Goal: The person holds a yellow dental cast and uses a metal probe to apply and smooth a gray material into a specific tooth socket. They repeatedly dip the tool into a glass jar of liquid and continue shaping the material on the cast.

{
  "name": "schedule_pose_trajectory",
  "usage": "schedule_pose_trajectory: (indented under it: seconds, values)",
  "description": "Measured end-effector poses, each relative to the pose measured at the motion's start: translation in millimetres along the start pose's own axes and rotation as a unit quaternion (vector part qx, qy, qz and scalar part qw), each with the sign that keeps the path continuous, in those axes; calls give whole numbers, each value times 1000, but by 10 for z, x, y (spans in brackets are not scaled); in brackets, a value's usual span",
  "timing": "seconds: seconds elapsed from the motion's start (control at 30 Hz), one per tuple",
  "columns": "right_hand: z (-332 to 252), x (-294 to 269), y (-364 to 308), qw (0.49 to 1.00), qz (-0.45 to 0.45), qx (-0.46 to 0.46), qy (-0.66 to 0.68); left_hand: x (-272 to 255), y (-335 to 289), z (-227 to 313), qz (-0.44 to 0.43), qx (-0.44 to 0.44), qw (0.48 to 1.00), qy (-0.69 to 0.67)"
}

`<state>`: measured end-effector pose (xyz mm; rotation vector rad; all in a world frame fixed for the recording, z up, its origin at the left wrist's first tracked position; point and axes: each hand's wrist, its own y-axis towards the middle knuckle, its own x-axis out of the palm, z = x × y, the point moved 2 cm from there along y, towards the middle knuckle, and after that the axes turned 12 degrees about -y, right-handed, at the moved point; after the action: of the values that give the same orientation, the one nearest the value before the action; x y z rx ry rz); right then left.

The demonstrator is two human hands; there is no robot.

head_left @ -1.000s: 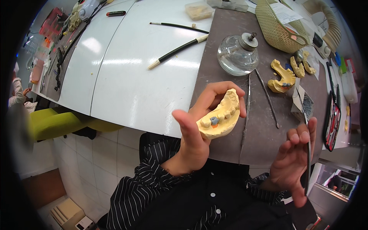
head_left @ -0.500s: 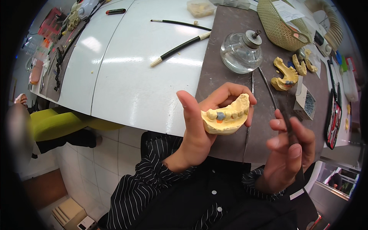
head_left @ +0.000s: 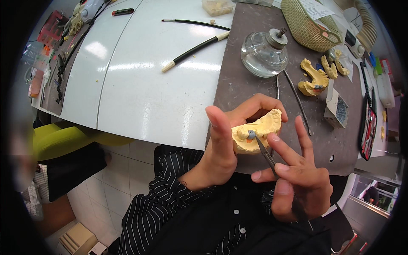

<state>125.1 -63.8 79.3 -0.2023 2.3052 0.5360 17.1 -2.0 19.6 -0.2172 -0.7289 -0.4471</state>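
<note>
My left hand (head_left: pixel 221 148) is closed around a yellow plaster dental model (head_left: pixel 259 142), thumb raised at its left side. One tooth on the model is covered in grey-blue wax (head_left: pixel 251 134), with an orange patch just below it. A dark, slim wax carver (head_left: pixel 267 156) is pinched in my right hand (head_left: pixel 304 182). Its pointed tip meets the model at or right beside the grey tooth; whether it touches the wax I cannot tell. The ring and little fingers of that hand stretch out toward the model.
Beyond my hands stands a glass spirit burner (head_left: pixel 265 53), with a thin metal instrument (head_left: pixel 297 102) lying below it. More plaster models (head_left: pixel 313 80), a small box (head_left: pixel 336 111) and a woven basket (head_left: pixel 312 27) are on the right. Brushes (head_left: pixel 195 51) lie on the white table. A person's yellow-clad leg (head_left: pixel 80 138) shows left.
My right hand has moved left, bringing the carver's tip to the grey tooth. The model has shifted slightly right and tilted in my left hand.
</note>
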Motion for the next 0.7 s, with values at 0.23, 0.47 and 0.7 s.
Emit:
schedule_pose_trajectory:
  seconds: [0.23, 0.47, 0.7]
  values:
    - [9, -12, 5, 1000, -9, 7, -2, -2, 0, -15, -8, 7, 1000, -7]
    - [2, -17, 4, 999, -19, 27, 14, -31, -3, -22, -16, 18, 1000, 6]
    - [21, -27, -14, 999, -24, 32, 28, -17, -2, -21, -12, 22, 1000, 18]
